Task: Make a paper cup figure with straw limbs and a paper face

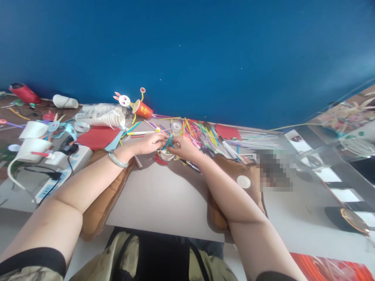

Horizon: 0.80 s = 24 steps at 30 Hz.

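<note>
Head view: small white cup [166,156], blue-green strips [169,142] above.

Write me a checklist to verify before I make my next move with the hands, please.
1. Both hands at the blue strips: ok, left hand and right hand meet there.
2. Firm grip on the strips: cannot tell, fingers hide it.
3. Sticks sorted: not ok, they lie in a loose, mixed heap.
4. Tape in sight: ok, just beyond the hands.
5. Orange cup upright: not ok, it is tipped.
6. Power strip away from the hands: ok, off to the left.
</note>
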Available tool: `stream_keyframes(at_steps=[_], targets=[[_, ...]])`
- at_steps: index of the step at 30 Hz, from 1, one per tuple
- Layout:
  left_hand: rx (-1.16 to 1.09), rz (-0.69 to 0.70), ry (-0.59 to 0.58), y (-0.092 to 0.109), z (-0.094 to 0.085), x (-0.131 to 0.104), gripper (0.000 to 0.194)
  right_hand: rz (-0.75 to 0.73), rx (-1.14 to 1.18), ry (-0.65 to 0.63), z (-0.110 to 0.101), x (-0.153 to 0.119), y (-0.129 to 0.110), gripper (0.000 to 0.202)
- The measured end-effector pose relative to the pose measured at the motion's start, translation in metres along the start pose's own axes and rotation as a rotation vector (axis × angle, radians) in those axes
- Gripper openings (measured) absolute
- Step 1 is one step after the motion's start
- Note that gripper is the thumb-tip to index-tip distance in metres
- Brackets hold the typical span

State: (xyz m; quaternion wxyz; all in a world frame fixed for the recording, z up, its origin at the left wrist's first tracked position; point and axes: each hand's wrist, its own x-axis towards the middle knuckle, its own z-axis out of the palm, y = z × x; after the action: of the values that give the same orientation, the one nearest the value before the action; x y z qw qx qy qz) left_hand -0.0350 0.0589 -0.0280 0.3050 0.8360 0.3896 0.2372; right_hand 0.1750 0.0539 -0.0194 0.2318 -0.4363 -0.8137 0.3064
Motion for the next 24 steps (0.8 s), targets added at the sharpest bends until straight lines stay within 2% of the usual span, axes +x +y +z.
stream_keyframes(at_steps=[4,12,17,24], targets=[[-0.02,-0.004,-0.032,0.0,0.0,0.0,0.033,-0.002,-0.003,-0.003,0.0,0.0,0.0,0.009],[-0.051,-0.01,-0.024,0.011,0.001,-0.001,0.015,0.015,-0.012,-0.011,-0.001,0.0,-0.004,0.009],[0.001,-0.05,0.046,0.014,0.007,-0.001,0.013,0.004,0.0,-0.021,-0.001,-0.001,-0.004,0.009],[0.2,-0.037,0.232,0.025,0.014,-0.006,0.016,-0.033,-0.003,-0.015,0.0,-0.001,0.001,0.011]])
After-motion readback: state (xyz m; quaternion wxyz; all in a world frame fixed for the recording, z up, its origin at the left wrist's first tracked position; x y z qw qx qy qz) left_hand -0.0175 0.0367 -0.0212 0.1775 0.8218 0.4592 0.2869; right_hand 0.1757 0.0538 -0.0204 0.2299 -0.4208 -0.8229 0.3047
